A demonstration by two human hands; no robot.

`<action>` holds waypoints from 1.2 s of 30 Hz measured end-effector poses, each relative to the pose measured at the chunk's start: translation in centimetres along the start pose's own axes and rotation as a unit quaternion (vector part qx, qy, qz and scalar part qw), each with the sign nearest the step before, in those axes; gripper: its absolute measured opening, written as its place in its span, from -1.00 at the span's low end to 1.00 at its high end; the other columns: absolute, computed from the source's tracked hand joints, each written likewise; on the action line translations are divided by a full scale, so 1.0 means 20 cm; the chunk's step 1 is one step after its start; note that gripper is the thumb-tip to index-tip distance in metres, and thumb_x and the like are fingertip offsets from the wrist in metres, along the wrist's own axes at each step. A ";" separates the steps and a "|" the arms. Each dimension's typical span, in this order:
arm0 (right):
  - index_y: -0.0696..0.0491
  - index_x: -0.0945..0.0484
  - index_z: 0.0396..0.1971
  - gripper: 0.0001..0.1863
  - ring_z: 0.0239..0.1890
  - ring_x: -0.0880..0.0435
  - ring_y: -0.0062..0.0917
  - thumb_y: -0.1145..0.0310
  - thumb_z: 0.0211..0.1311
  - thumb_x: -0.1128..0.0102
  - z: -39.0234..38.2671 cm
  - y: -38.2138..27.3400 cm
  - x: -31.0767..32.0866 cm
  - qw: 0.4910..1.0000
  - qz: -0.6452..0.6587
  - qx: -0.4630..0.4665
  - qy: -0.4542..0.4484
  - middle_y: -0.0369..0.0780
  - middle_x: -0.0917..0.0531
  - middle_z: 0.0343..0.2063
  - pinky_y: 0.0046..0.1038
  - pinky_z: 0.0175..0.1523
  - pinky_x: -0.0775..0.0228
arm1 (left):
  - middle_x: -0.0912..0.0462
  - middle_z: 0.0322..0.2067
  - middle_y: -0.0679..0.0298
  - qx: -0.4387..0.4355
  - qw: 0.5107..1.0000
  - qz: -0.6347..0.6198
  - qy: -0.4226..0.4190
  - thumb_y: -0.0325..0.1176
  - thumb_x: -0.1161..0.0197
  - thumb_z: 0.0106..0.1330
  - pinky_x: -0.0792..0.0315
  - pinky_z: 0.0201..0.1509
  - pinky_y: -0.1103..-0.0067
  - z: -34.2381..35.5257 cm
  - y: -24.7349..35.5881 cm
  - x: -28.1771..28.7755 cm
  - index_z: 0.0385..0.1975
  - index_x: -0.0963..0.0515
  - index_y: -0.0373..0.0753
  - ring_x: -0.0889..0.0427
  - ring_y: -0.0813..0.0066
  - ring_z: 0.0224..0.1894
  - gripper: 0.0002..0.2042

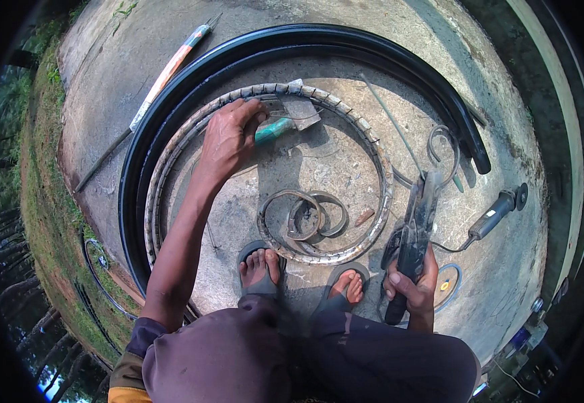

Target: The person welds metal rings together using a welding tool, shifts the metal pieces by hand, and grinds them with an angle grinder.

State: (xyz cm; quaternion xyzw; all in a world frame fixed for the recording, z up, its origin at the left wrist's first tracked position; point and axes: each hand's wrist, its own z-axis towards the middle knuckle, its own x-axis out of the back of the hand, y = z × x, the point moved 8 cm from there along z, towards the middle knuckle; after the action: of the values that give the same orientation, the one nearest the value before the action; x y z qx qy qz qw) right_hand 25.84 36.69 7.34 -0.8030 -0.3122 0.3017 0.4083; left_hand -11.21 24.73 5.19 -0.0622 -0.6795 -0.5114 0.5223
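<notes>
My left hand [228, 138] reaches over a large rusty metal ring [366, 131] with evenly spaced notches. Its fingers are pinched together beside the ring's far side; a thin dark line runs from the fingertips, but what they hold is too small to make out. Just right of those fingers lies a hammer [275, 131] with a teal handle and a blocky grey head. My right hand [416, 285] is closed around a dark welding electrode holder [416, 235], raised near my right knee. From its jaws a thin welding rod [393, 121] points up and left, over the ring's right side.
A glossy black curved tube [312, 33] arches around the ring. Inside the ring lie curved metal bands [332, 215]. Curled metal strip [443, 151] and a corded angle grinder [493, 215] lie right. A white-orange wrapped rod [168, 77] lies far left. My sandalled feet [262, 269] touch the near side.
</notes>
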 end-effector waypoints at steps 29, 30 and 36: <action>0.20 -0.52 0.24 -0.25 -0.15 -0.76 -0.11 0.69 -0.12 -0.40 0.19 0.02 -0.08 0.771 -0.541 0.315 0.119 0.03 -0.71 -0.09 -0.25 -0.19 -0.67 | -0.71 -0.28 0.11 0.095 0.993 -0.059 0.022 -0.44 -0.23 0.40 -0.52 -0.12 0.31 -0.01 -0.15 -0.11 -0.16 -0.66 -0.24 -0.70 0.08 -0.22 -0.88; 0.20 -0.52 0.24 -0.25 -0.16 -0.76 -0.12 0.69 -0.11 -0.39 0.19 0.02 -0.08 0.770 -0.541 0.317 0.118 0.03 -0.71 -0.09 -0.26 -0.20 -0.67 | -0.72 -0.24 0.15 0.109 0.993 -0.051 0.010 -0.42 -0.24 0.41 -0.54 -0.07 0.36 -0.01 -0.16 -0.12 -0.15 -0.66 -0.24 -0.71 0.19 -0.17 -0.88; 0.11 -0.55 0.25 -0.25 -0.20 -0.77 -0.15 0.69 -0.11 -0.39 0.18 -0.01 -0.09 0.754 -0.552 0.329 0.136 0.00 -0.70 -0.17 -0.26 -0.24 -0.65 | -0.74 -0.20 0.17 0.109 0.994 -0.030 0.005 -0.43 -0.24 0.42 -0.54 -0.02 0.39 0.00 -0.14 -0.10 -0.15 -0.66 -0.24 -0.73 0.23 -0.13 -0.89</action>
State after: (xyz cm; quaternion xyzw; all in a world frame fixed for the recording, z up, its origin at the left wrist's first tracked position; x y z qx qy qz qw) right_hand 21.96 37.13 6.05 -0.3401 -0.5236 -0.0040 0.7811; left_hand -12.09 24.38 1.77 0.0180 -0.7303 -0.4502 0.5134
